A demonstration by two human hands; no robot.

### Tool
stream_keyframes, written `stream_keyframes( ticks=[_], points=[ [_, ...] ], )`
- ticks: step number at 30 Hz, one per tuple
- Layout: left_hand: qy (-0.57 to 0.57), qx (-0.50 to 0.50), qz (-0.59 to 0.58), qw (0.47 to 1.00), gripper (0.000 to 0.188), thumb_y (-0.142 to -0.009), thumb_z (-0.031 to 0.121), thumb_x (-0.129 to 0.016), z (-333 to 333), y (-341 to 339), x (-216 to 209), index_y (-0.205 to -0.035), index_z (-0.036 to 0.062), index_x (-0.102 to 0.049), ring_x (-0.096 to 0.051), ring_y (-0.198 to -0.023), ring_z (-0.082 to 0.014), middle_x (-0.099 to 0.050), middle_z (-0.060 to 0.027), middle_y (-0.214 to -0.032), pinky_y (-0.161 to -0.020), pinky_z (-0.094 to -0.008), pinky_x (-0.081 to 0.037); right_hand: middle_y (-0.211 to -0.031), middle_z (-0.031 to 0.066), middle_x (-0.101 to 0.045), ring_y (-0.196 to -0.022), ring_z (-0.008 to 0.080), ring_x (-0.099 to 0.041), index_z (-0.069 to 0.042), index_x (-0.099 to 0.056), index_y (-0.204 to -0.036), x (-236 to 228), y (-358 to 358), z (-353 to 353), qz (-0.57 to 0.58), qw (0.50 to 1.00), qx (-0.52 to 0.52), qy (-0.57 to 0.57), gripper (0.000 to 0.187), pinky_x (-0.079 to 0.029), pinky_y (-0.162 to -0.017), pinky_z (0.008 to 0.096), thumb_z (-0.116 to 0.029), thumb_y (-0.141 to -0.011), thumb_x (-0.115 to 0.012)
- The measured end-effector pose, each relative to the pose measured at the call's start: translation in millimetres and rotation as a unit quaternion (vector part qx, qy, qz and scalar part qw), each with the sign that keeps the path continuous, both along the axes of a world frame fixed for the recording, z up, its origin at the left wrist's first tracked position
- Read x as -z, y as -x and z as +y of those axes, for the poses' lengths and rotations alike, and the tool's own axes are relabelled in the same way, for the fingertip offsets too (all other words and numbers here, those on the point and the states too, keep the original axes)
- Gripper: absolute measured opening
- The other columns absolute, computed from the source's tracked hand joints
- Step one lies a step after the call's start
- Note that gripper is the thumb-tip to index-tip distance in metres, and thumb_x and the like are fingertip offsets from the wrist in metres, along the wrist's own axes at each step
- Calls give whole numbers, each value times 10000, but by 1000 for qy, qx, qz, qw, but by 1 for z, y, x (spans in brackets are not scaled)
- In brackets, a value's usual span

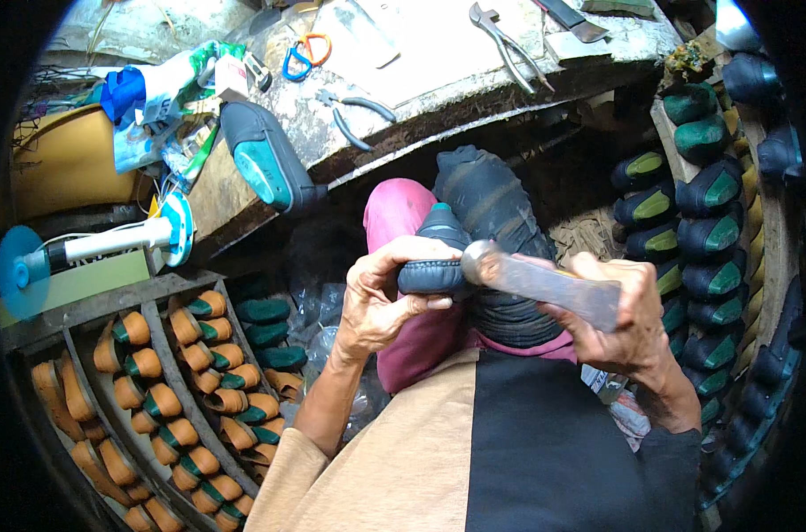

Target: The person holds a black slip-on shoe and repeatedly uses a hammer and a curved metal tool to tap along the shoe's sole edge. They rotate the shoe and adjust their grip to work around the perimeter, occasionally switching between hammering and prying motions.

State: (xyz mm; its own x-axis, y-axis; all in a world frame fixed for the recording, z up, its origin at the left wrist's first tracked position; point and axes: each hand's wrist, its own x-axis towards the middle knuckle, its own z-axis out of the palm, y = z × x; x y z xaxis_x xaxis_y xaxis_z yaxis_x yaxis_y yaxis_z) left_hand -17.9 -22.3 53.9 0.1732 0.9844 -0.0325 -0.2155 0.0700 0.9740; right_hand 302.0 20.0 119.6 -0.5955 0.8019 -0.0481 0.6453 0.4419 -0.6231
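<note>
In front of my lap, my left hand (372, 297) is wrapped round a dark shoe (431, 277) with stitching along its edge; a bit of green shows at its far end. My right hand (632, 312) grips a metal shoemaker's hammer (554, 285), slightly smeared by motion. Its round face is at the right side of the shoe, touching or almost touching it; I cannot tell which. My fingers partly hide both the shoe and the hammer's grip. Below the shoe are my knees, one in pink cloth, the other under a dark wrap (496, 208).
A worn bench (430, 66) ahead bears pincers (509, 49), cutting pliers (354, 115), scissors (307, 55), a knife (576, 19) and a dark shoe with a green sole (266, 160). Racks of tan shoes (159, 399) stand left, dark shoes (709, 235) right. A small fan (177, 229) sits left.
</note>
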Motion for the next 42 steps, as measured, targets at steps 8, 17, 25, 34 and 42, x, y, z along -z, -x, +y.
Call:
stream_keyframes(
  ticks=[8,17,25,34,42],
  points=[
    [-13,11,4,1000,491,-860,-56,-946,4,-3,5,-1320,14,-789,-750,-1257,-223,-807,-119,-1307,-1151,-391,-573,-816,129,-790,-632,300,-772,-44,-865,-1000,20,-3,-6,62,997,40,-18,224,-583,-572,420,-261,-1028,-818],
    [-39,47,83,995,472,-842,40,-983,10,-17,8,-1280,36,-809,-756,-1245,-230,-826,-112,-1290,-1136,-397,-562,-823,96,-784,-702,313,-761,-27,-821,-995,-30,-1,24,-100,994,20,-40,245,-587,-673,416,-257,-1064,-775],
    [-98,39,133,985,486,-819,55,-999,20,-35,22,-1266,49,-808,-752,-1184,-237,-815,-102,-1242,-1084,-385,-564,-688,172,-716,-545,363,-696,-41,-721,-1037,-19,1,41,-114,990,20,-81,355,-530,-513,455,-389,-1073,-780],
    [-259,76,321,908,524,-793,197,-1039,35,-41,30,-1254,113,-807,-787,-1188,-292,-838,-98,-1240,-1204,-545,-524,-760,277,-712,-769,504,-749,-20,-676,-985,20,-28,24,-27,991,130,-4,422,-566,-633,548,-416,-1126,-717],
    [-98,-130,288,944,429,-925,244,-985,54,-38,-29,-1232,48,-759,-804,-944,-237,-813,-115,-1082,-895,-376,-640,-659,19,-532,-633,140,-500,22,-687,-860,112,-47,-64,119,894,355,245,582,-428,-594,389,-457,-1187,-638]
  ],
)
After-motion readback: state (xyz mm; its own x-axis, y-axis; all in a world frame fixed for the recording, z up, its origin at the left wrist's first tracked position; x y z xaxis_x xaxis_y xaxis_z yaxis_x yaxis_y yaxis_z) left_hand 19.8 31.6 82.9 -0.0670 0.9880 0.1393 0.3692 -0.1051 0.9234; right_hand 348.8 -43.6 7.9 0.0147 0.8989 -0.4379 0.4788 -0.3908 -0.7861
